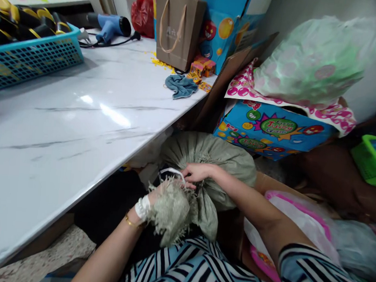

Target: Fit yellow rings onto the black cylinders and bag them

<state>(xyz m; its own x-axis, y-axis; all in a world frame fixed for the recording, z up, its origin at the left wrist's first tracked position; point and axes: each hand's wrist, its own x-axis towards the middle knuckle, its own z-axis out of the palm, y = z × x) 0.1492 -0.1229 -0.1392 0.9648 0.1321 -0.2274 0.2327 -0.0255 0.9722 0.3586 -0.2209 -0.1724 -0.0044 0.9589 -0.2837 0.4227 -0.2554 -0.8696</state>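
A large grey-green woven sack (235, 162) sits low beside the table, its neck gathered and its frayed mouth hanging over towards me. My right hand (196, 173) is at the gathered neck, fingers bent together at a white tie (172, 170). My left hand (161, 192), with a white band and a gold bracelet at the wrist, is at the same neck, mostly covered by the frayed sack edge. What its fingers hold is hidden.
The white marble-patterned table (61, 135) runs along the left, bearing a blue basket (34, 61), a blue hair dryer (110, 26), a brown paper bag (177, 29) and a blue cloth (181, 86). A gum box (274, 126) under a filled plastic bag (314, 64) stands right.
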